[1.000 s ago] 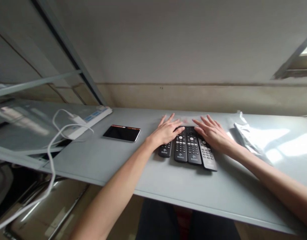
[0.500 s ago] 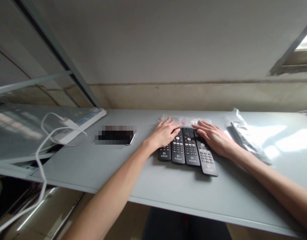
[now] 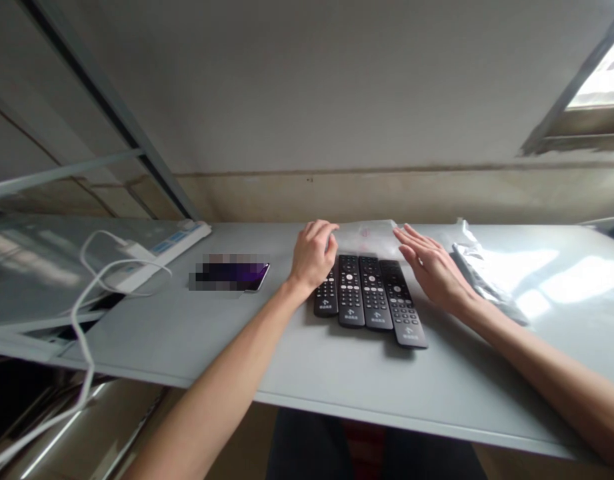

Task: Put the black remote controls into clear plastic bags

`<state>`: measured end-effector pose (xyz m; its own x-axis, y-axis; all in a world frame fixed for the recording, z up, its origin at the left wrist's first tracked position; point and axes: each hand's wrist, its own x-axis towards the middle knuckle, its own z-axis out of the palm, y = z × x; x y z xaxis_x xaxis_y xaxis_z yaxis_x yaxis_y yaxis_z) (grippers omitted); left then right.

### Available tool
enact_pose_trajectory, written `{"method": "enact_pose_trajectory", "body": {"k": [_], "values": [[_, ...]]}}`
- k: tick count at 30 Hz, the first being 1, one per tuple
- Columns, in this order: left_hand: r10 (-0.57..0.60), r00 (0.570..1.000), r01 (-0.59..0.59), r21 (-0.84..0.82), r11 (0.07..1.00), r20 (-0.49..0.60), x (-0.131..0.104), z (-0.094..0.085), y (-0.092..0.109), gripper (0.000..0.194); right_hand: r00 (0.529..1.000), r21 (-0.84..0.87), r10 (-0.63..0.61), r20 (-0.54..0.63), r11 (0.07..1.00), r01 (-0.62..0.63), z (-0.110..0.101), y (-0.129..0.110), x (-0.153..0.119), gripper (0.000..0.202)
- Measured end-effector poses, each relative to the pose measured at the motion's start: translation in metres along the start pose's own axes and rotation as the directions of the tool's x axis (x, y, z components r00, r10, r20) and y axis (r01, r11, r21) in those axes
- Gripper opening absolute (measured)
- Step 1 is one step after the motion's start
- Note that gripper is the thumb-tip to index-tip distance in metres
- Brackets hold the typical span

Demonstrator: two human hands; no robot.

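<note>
Several black remote controls (image 3: 349, 293) lie side by side on the grey table (image 3: 307, 373), the rightmost one (image 3: 404, 313) slanted and reaching closer to the front edge. Behind them is a clear plastic bag (image 3: 367, 235) with a small red mark. My left hand (image 3: 314, 253) is over the top of the leftmost remote (image 3: 327, 300), its fingers curled at the bag's left edge; the exact grip is partly hidden. My right hand (image 3: 431, 267), fingers stretched out together, is beside the slanted remote, its fingertips near the bag's right side. It holds nothing.
To the left lies a phone (image 3: 259, 277), partly blurred out. A white power strip (image 3: 187, 237) with a white cable (image 3: 81, 333) stands at the left by a metal frame. On the right is a shiny plastic packet (image 3: 487, 280). A wall (image 3: 307, 100) rises behind.
My left hand has moved slightly left and its fingers have curled. My right hand has drawn right, off the remotes. The bag is more spread out and raised at the back.
</note>
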<state>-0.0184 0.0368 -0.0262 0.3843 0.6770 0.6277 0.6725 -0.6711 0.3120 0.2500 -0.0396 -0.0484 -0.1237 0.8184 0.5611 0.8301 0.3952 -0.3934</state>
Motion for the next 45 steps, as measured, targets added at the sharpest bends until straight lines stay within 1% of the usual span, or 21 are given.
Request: {"method": "enact_pose_trajectory", "body": {"k": [1,2,3,6,8,10,12,16,19,22,24,26,28,30,32,34,37,39,42,43,45], "values": [[-0.007,0.999,0.006,-0.009,1.000,-0.046,0.001,-0.002,0.000,0.026,0.998,0.035,0.016,-0.053,0.999,-0.014,-0.002,-0.003,0.001,0.059],[-0.001,0.998,0.000,-0.023,1.000,-0.070,0.001,-0.003,0.000,0.025,0.994,0.075,0.037,-0.101,0.997,-0.029,-0.004,-0.007,0.001,0.060],[0.018,0.997,-0.021,-0.040,0.999,-0.071,0.001,-0.005,0.001,0.024,0.988,0.115,0.060,-0.142,0.992,-0.044,-0.005,-0.010,0.002,0.060],[0.107,0.994,-0.106,-0.106,0.989,-0.001,-0.001,-0.007,0.006,0.025,0.971,0.204,0.108,-0.215,0.977,-0.063,-0.008,-0.019,0.001,0.060],[0.160,0.985,-0.149,-0.155,0.977,0.064,-0.003,-0.007,0.010,0.035,0.967,0.230,0.107,-0.232,0.972,-0.052,-0.010,-0.024,-0.001,0.060],[0.207,0.971,-0.180,-0.204,0.962,0.122,-0.005,-0.008,0.014,0.053,0.964,0.238,0.102,-0.246,0.970,-0.042,-0.013,-0.030,-0.002,0.059],[0.234,0.958,-0.190,-0.237,0.953,0.169,-0.005,-0.009,0.016,0.066,0.959,0.232,0.101,-0.265,0.972,-0.039,-0.016,-0.034,-0.004,0.059],[0.248,0.946,-0.194,-0.250,0.949,0.206,-0.004,-0.010,0.015,0.075,0.944,0.211,0.077,-0.320,0.978,-0.008,-0.019,-0.038,-0.007,0.057],[0.273,0.941,-0.223,-0.240,0.945,0.202,-0.003,-0.010,0.013,0.078,0.955,0.245,0.041,-0.293,0.969,0.033,-0.018,-0.039,-0.009,0.055],[0.257,0.947,-0.218,-0.199,0.955,0.195,-0.003,-0.010,0.014,0.077,0.973,0.312,0.014,-0.230,0.948,0.060,-0.015,-0.041,-0.009,0.052],[0.244,0.955,-0.213,-0.179,0.961,0.171,-0.004,-0.011,0.017,0.073,0.979,0.334,0.006,-0.202,0.940,0.063,-0.013,-0.041,-0.008,0.050],[0.231,0.966,-0.208,-0.179,0.962,0.117,-0.005,-0.012,0.019,0.067,0.986,0.327,-0.009,-0.166,0.943,0.064,-0.011,-0.041,-0.007,0.048],[0.189,0.981,-0.180,-0.168,0.969,0.043,-0.005,-0.015,0.020,0.062,0.993,0.307,-0.033,-0.116,0.949,0.068,-0.010,-0.041,-0.006,0.047],[0.140,0.990,-0.142,-0.115,0.983,-0.032,-0.006,-0.019,0.021,0.060,0.995,0.292,-0.062,-0.071,0.953,0.081,-0.011,-0.041,-0.006,0.047],[0.135,0.988,-0.138,-0.039,0.990,-0.075,-0.007,-0.025,0.020,0.060,0.995,0.286,-0.086,-0.055,0.953,0.098,-0.011,-0.043,-0.008,0.048],[0.181,0.982,-0.180,0.015,0.983,-0.062,-0.007,-0.031,0.020,0.065,0.994,0.287,-0.095,-0.050,0.952,0.106,-0.012,-0.046,-0.011,0.051],[0.282,0.959,-0.282,0.031,0.959,0.020,-0.007,-0.035,0.020,0.070,0.994,0.309,-0.104,-0.044,0.945,0.112,-0.010,-0.051,-0.016,0.062],[0.332,0.940,-0.335,0.030,0.942,0.075,-0.005,-0.034,0.021,0.072,0.993,0.329,-0.104,-0.063,0.937,0.120,-0.006,-0.054,-0.019,0.074],[0.340,0.933,-0.347,0.043,0.937,0.120,-0.003,-0.026,0.021,0.077,0.982,0.344,-0.100,-0.161,0.927,0.150,0.001,-0.055,-0.019,0.088],[0.332,0.935,-0.340,0.049,0.939,0.126,-0.002,-0.024,0.021,0.077,0.975,0.344,-0.097,-0.199,0.925,0.162,0.002,-0.055,-0.019,0.089],[0.321,0.937,-0.330,0.047,0.943,0.136,-0.002,-0.019,0.023,0.073,0.960,0.336,-0.081,-0.266,0.926,0.171,0.002,-0.053,-0.016,0.083]]}}
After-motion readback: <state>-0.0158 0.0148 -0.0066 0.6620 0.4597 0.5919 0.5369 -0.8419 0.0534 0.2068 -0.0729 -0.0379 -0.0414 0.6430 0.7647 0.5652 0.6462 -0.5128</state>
